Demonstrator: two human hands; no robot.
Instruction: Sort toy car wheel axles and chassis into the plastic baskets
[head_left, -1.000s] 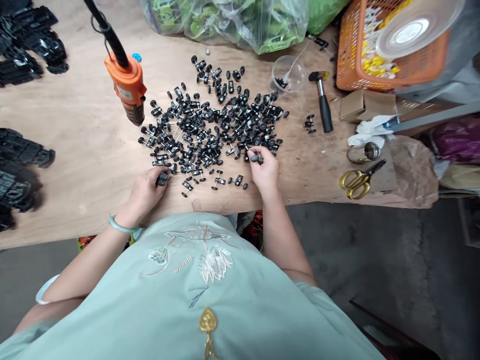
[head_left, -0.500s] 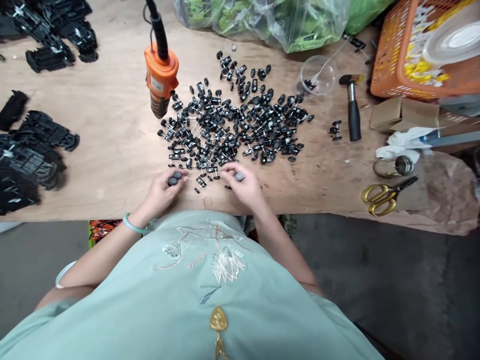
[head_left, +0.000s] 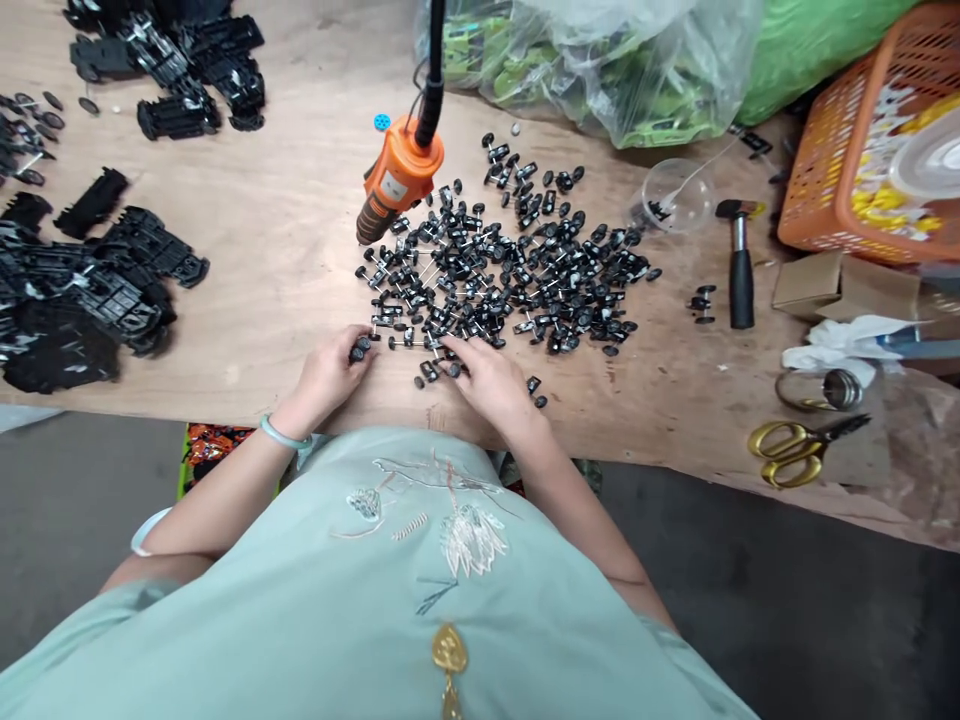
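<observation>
- Wooden table (head_left: pixel 281 230) is stretching out beneath the fingers, dark floor (head_left: pixel 697 560) showing past its near edge.
- Black plastic frames (head_left: pixel 124 290) are lying heaped well to the left of the left fingers, with more of them sitting farther up the table.
- Left hand (head_left: pixel 326 378) is grasping a small black wheeled piece (head_left: pixel 360 349) between thumb and fingers.
- Orange power screwdriver (head_left: pixel 403 172) is hanging on a black cord, beyond the left fingertips and slightly right of them.
- Right hand (head_left: pixel 495 388) is resting with bent fingers among a few pieces; from where I'm standing, I cannot tell whether it is gripping one.
- Loose wheeled pieces (head_left: pixel 555 275) are crowding just ahead of the right fingers.
- Plastic bag (head_left: pixel 600 80) of green parts is slumping far beyond them, while a hammer (head_left: pixel 741 275) and gold-handled scissors (head_left: pixel 787 455) are lying well to their right.
</observation>
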